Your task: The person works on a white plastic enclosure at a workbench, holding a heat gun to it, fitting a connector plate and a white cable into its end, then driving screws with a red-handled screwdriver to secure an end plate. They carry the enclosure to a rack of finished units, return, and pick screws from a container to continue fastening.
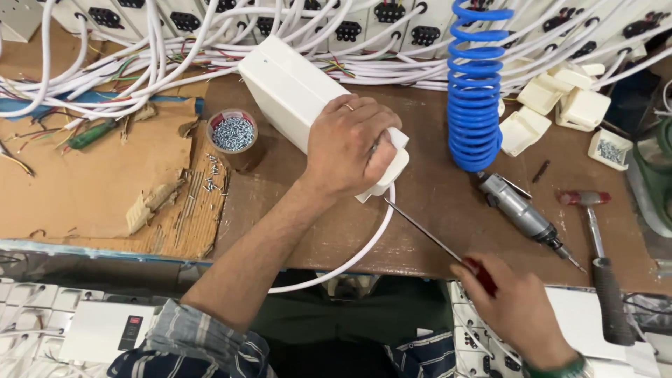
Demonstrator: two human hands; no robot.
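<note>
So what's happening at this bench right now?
A person is working on a white plastic box with a white cable coming out of its near end. The left hand grips that end and holds it tilted on the brown table. The right hand holds a red-handled screwdriver, its tip pointed at the box's end. A blue coiled hose, an air tool, a hammer and a cup of screws sit nearby.

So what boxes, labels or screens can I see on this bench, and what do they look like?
No screens show.
Label: small dark rectangle with a red mark, on a flat white box at bottom left.
Cardboard sheet: brown, torn, flat on the bench's left side.
Tape roll: brown ring used as a tub, full of silver screws, left of the white box under the left hand.
</note>
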